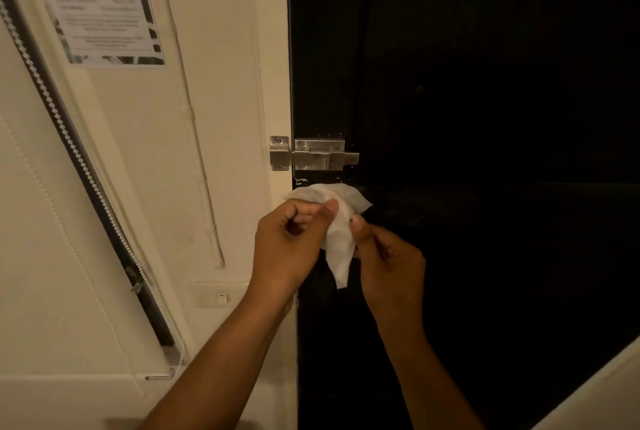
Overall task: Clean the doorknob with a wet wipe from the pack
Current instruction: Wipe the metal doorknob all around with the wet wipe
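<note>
A white wet wipe (341, 242) hangs crumpled in front of the black door (485, 118), just below the metal slide bolt (317, 154). My left hand (287, 246) pinches the wipe's upper left part between thumb and curled fingers. My right hand (388, 256) pinches its right edge with the thumb tip. Both hands are held close together at the door's left edge. The doorknob is hidden behind the wipe and my hands, or lost in the dark of the door. The pack of wipes is not in view.
A cream wall and door frame (273, 83) stand to the left, with a printed notice (104, 7) taped high up. A dark ribbed hose (86, 166) runs slantwise down the wall. A white wall switch (221, 296) sits below my left hand.
</note>
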